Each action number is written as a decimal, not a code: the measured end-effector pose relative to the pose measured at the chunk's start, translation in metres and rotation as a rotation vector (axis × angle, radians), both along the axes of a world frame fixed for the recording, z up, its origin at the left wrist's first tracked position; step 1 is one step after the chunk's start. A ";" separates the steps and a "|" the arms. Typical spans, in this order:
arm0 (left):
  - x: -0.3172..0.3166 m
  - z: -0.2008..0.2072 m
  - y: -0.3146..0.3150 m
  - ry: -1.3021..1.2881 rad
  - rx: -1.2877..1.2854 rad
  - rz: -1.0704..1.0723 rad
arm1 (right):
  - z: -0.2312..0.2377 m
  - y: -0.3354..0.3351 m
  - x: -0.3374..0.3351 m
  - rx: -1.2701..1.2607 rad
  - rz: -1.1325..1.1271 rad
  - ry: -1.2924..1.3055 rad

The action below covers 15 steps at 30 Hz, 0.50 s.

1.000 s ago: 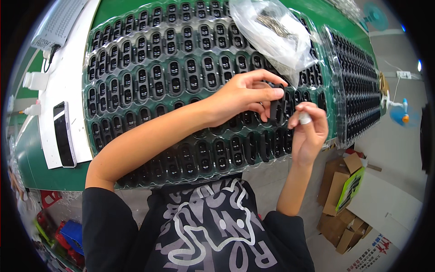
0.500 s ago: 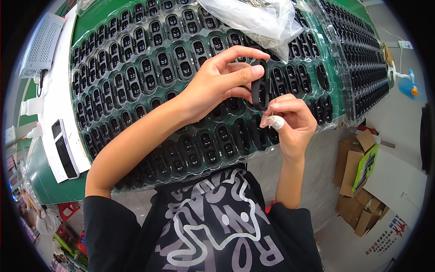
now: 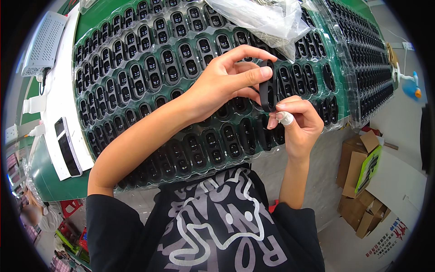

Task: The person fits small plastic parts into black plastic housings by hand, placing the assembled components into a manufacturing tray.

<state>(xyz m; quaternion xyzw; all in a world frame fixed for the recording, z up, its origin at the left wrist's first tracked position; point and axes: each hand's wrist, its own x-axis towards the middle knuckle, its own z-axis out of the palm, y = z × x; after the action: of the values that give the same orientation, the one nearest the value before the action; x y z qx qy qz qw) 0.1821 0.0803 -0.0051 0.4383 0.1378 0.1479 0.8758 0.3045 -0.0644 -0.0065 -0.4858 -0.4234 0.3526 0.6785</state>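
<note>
My left hand [image 3: 233, 79] pinches an oval black plastic piece [image 3: 269, 93] between thumb and fingers, holding it upright above the tray. Close to its lower end is my right hand [image 3: 302, 124], thumb and forefinger pressed together. White tape wraps the right thumb. Whatever those right fingertips grip is too small to make out. Below both hands lies a clear plastic tray [image 3: 226, 164] filled with rows of similar black oval parts [image 3: 190, 60], each with two glossy round spots.
A clear plastic bag [image 3: 267, 20] of thin metal pieces lies on the tray's far side. More filled trays [image 3: 360, 59] stand to the right. A phone [image 3: 68, 147] and a light metal box [image 3: 45, 43] sit at left. Cardboard boxes [image 3: 353, 165] are at lower right.
Both hands and the black piece appear slightly further right, as does the whole scene. A thin metal bit near the right fingertips is no longer distinct.
</note>
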 end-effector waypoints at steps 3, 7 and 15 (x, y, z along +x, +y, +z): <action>0.000 -0.001 -0.001 0.001 0.009 0.016 | -0.001 0.000 -0.002 0.005 -0.049 -0.035; 0.000 -0.002 -0.002 -0.006 -0.001 0.017 | -0.002 0.000 -0.003 0.037 -0.087 -0.063; 0.000 -0.002 -0.001 -0.004 -0.001 0.022 | -0.002 0.001 -0.003 0.037 -0.079 -0.047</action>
<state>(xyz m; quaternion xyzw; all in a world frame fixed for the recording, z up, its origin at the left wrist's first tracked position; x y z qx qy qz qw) 0.1820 0.0789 -0.0070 0.4359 0.1410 0.1585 0.8746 0.3017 -0.0632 -0.0085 -0.4976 -0.4264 0.3060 0.6906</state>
